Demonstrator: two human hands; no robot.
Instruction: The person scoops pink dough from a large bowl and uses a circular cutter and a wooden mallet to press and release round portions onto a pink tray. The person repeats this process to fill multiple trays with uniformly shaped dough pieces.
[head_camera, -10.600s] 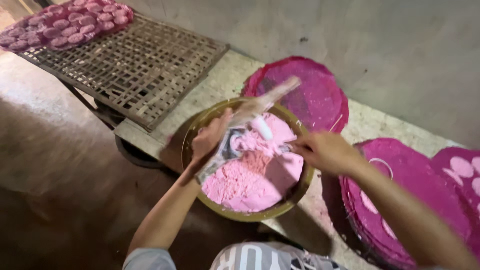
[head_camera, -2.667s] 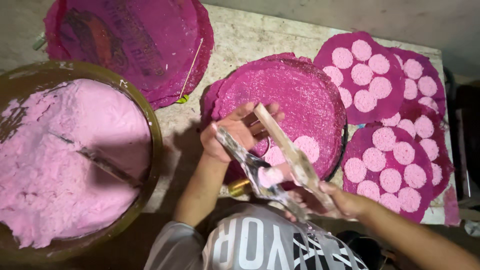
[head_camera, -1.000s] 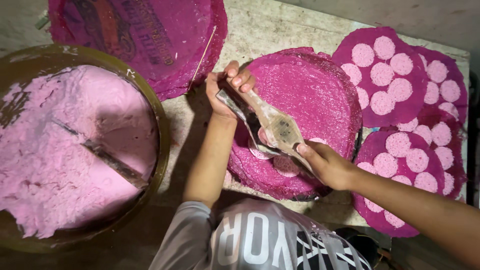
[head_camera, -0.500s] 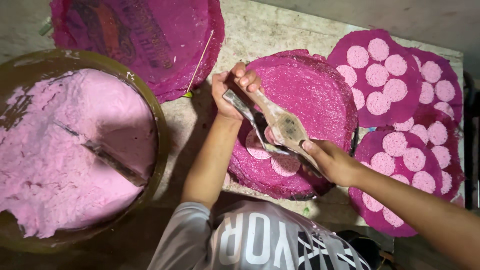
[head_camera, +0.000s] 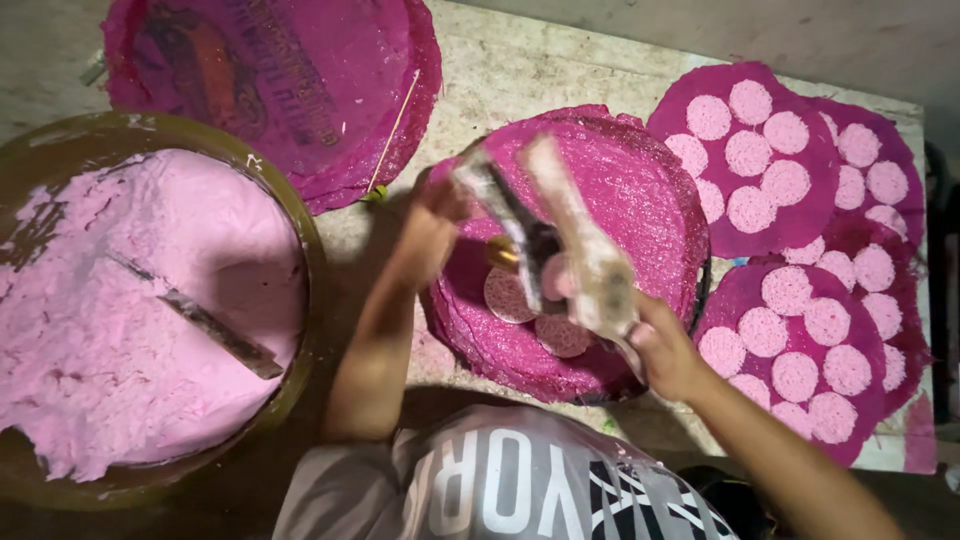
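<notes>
2 flat, paste-smeared blades (head_camera: 560, 240), blurred, are crossing above a round magenta mat (head_camera: 640, 190); the left hand (head_camera: 432, 225) is holding one, the right hand (head_camera: 665, 350) the other. 2 pale pink discs (head_camera: 540, 315) are lying on the mat beneath.

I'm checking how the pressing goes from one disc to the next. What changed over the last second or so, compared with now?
The hinged wooden press, held low over the stacked magenta mat before, is now lifted and blurred, swung by the left hand and right hand. Both hands kept their grip. The pink discs and the dough bowl stayed put.
</notes>
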